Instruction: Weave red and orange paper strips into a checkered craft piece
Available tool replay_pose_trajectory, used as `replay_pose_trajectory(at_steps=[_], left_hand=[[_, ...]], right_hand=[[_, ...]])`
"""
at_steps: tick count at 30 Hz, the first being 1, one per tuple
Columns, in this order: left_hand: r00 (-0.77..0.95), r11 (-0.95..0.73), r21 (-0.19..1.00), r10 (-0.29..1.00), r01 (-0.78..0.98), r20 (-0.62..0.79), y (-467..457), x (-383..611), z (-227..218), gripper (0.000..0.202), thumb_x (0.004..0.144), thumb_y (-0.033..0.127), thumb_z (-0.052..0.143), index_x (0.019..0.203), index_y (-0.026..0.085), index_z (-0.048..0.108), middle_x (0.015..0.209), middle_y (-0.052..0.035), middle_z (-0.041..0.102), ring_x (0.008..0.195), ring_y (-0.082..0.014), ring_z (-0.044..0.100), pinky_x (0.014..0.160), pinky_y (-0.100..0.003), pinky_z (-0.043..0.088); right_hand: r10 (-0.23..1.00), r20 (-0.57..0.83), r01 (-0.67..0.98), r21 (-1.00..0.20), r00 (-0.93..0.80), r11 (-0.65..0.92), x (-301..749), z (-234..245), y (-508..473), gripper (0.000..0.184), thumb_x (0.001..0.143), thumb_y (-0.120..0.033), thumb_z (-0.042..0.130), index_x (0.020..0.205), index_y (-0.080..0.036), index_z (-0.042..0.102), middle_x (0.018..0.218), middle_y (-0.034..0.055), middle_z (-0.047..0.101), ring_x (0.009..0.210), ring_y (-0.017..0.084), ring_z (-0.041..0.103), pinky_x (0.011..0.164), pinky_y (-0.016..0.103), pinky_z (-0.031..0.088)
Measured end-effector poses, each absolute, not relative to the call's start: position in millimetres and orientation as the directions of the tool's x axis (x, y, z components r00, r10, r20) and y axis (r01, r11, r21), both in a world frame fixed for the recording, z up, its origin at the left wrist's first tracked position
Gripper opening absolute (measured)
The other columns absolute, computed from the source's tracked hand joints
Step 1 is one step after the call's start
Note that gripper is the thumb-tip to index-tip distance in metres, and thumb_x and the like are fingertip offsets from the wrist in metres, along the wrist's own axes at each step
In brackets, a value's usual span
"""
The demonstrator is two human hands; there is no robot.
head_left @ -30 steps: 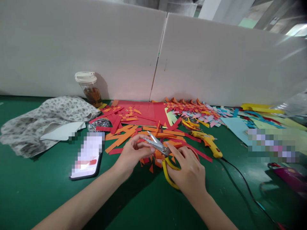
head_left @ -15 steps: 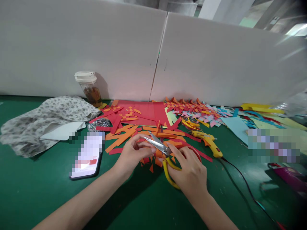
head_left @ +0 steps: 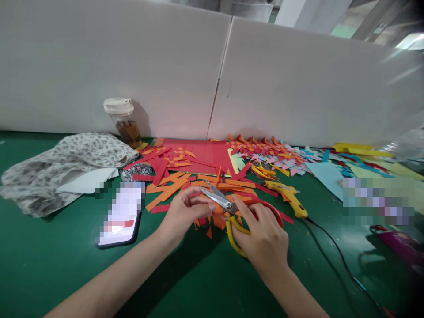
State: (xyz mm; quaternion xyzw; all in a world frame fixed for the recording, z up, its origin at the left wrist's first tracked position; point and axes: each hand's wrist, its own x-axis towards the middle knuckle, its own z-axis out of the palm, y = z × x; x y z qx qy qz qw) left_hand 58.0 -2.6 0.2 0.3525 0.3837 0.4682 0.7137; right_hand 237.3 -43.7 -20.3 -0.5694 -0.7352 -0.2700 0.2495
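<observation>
Green table: left hand curled, right hand gripping scissors.

Shows a glossy green tabletop beneath the left hand and the right hand, dimmed by shadow on their near side. Rises beyond both hands to a pale grey partition with a slanting seam. Opens far past the right hand onto a pale pillar and bright light.

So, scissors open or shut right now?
The scissors are partly open: the blades form a narrow V, handles spread in the right hand.
</observation>
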Motion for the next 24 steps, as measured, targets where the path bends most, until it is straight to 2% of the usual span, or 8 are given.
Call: replay_pose_trajectory(at_steps=[24], left_hand=[[0.272, 0.327, 0.875, 0.933, -0.356, -0.237, 2.4, 54.3, -2.1, 0.026, 0.059, 0.008, 0.075, 0.078, 0.015, 0.060, 0.070, -0.0020, 0.069, 0.064, -0.0124, 0.063, 0.064, -0.023, 0.049]], right_hand=[[0.707, 0.663, 0.968, 0.125, -0.246, 0.219, 237.0, -19.9, -43.4, 0.036, 0.079, -0.033, 0.055, 0.113, -0.021, 0.061, 0.072, 0.0028, 0.058, 0.068, 0.014, 0.053, 0.057, 0.024, 0.034]])
